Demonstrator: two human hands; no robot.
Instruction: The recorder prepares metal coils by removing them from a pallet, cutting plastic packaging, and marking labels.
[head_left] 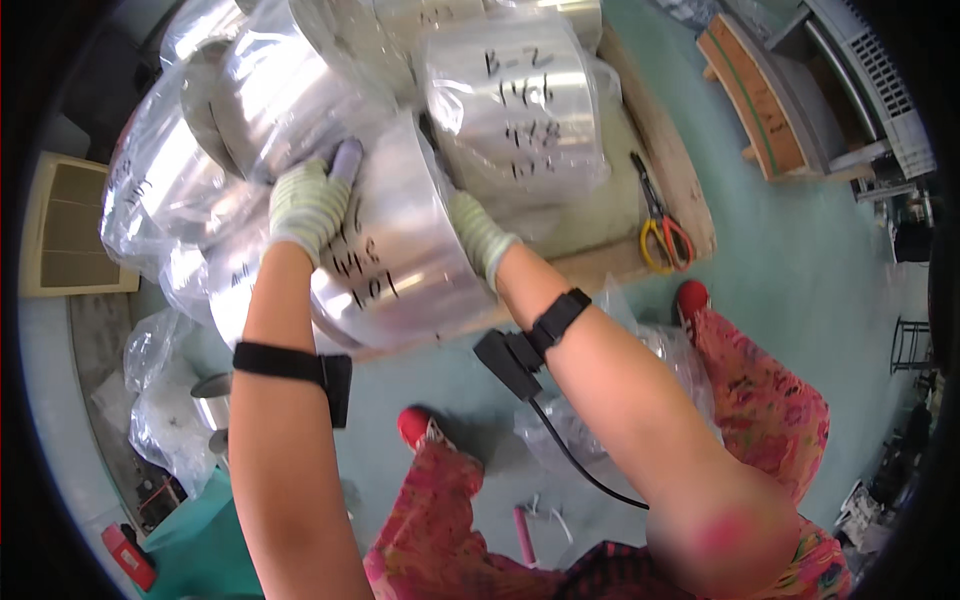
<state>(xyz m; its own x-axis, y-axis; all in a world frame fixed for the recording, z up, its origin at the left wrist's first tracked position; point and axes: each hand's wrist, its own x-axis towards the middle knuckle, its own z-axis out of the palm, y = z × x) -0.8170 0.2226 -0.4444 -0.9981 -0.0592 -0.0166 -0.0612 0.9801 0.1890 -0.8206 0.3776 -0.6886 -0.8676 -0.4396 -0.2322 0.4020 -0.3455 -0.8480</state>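
Note:
A large, shiny roll of clear film with black handwriting lies in front of me, between my hands. My left hand, in a striped pale glove with greyish fingertips, grips its left side where it meets a neighbouring roll. The left thumb points up along the roll; some fingers are hidden in the gap. At the roll's right end, my right hand, gloved alike, is closed against the edge, its fingertips out of sight. Black straps circle both forearms, and the right one carries a small black box with a cable.
More plastic-wrapped rolls crowd the wooden pallet. Scissors with yellow and red handles lie near its right edge. Crumpled plastic sits on the green floor by my feet. A wooden-fronted unit stands at the far right.

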